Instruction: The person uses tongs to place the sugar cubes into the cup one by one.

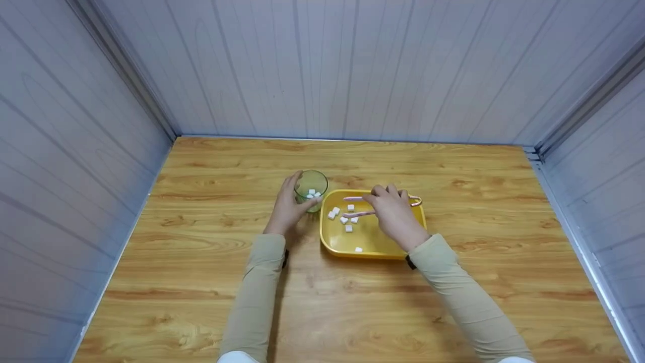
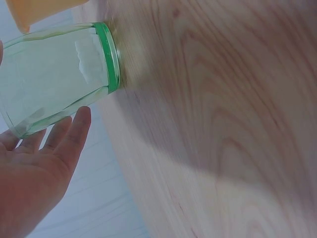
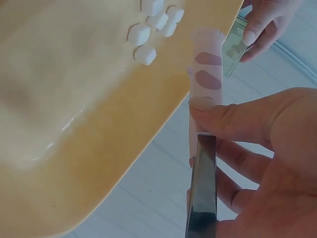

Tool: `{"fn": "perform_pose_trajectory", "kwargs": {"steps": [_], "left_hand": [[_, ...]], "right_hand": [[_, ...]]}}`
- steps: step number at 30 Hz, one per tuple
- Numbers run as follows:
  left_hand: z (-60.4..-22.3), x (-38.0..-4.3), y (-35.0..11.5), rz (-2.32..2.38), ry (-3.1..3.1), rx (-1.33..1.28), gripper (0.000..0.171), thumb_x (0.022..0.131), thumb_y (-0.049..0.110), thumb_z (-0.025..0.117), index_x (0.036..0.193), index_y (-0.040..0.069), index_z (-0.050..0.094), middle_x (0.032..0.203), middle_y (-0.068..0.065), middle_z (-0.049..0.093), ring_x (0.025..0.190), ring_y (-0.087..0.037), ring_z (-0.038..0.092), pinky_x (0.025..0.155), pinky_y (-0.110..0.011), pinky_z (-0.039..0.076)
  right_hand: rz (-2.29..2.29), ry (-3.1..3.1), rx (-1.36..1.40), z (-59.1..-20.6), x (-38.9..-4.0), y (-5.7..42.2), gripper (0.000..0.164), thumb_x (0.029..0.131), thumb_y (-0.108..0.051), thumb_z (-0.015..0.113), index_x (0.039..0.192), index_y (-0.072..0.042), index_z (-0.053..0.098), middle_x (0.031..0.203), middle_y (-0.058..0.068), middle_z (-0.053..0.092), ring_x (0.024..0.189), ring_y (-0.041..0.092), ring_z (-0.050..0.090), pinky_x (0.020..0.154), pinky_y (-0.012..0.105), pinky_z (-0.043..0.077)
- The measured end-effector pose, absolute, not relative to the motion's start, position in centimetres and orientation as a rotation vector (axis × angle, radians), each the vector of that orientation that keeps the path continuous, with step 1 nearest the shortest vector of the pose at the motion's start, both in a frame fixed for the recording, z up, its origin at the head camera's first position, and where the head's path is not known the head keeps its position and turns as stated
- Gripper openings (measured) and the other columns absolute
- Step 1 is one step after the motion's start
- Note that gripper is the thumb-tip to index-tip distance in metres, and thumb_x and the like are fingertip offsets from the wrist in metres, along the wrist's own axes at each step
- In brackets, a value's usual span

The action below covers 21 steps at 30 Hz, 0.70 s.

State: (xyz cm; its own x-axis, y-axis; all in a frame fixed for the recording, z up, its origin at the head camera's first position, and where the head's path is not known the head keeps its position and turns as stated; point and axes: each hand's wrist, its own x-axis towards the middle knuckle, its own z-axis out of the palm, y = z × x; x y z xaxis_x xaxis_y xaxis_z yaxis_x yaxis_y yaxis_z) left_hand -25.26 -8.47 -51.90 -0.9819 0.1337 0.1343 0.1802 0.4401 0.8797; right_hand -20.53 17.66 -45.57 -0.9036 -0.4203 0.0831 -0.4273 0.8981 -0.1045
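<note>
My left hand [image 1: 288,208] holds a green-tinted drinking glass [image 1: 304,189], thumb on the near side and fingers around the far side. In the left wrist view the glass [image 2: 54,74] stands on the table, and its green base shows. A few white cubes [image 1: 312,192] lie inside it. My right hand [image 1: 396,214] grips a pair of tongs [image 1: 359,215] with metal arms and pink tips. Thumb and fingers press on either side of them in the right wrist view. The tips are spread apart over several white cubes [image 1: 348,229] in a yellow tray [image 1: 383,256].
The tray stands right beside the glass, at its right. One cube [image 1: 358,249] lies by the tray's near wall, away from the others. Underneath is a wood-grain table [image 1: 201,252], bounded by pale panel walls [image 1: 322,70] at the back and sides.
</note>
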Motion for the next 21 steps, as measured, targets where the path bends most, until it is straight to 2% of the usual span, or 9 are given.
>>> {"fn": "perform_pose_trajectory", "kwargs": {"steps": [9,16,21], "left_hand": [[-51.88,-25.25,-8.39,-1.627,-2.625,-0.285,0.089,0.081,0.035,0.077,0.149,0.005,0.028,0.147,-0.014,0.036,0.131,-0.035,0.036,0.108,-0.044,0.032],[-51.99,-25.29,-8.40,-1.601,-2.646,-0.266,0.088,0.081,0.037,0.076,0.150,0.008,0.029,0.146,-0.009,0.037,0.131,-0.032,0.037,0.108,-0.042,0.032],[-51.96,-25.26,-8.42,-1.596,-2.652,-0.262,0.088,0.081,0.037,0.076,0.150,0.009,0.028,0.147,-0.008,0.036,0.132,-0.032,0.036,0.108,-0.041,0.032]], "right_hand": [[0.158,-3.055,0.670,-45.48,-20.16,17.83,0.050,0.078,0.011,0.072,0.119,-0.018,0.068,0.108,0.005,0.056,0.095,0.028,0.044,0.078,0.049,0.037],[0.140,-3.105,0.673,-45.58,-20.06,17.78,0.048,0.081,0.011,0.069,0.119,-0.019,0.068,0.114,0.006,0.057,0.105,0.033,0.045,0.090,0.062,0.036],[0.111,-3.097,0.708,-45.76,-19.88,17.83,0.046,0.082,0.010,0.067,0.117,-0.020,0.070,0.115,0.005,0.059,0.103,0.032,0.046,0.085,0.057,0.039]]}}
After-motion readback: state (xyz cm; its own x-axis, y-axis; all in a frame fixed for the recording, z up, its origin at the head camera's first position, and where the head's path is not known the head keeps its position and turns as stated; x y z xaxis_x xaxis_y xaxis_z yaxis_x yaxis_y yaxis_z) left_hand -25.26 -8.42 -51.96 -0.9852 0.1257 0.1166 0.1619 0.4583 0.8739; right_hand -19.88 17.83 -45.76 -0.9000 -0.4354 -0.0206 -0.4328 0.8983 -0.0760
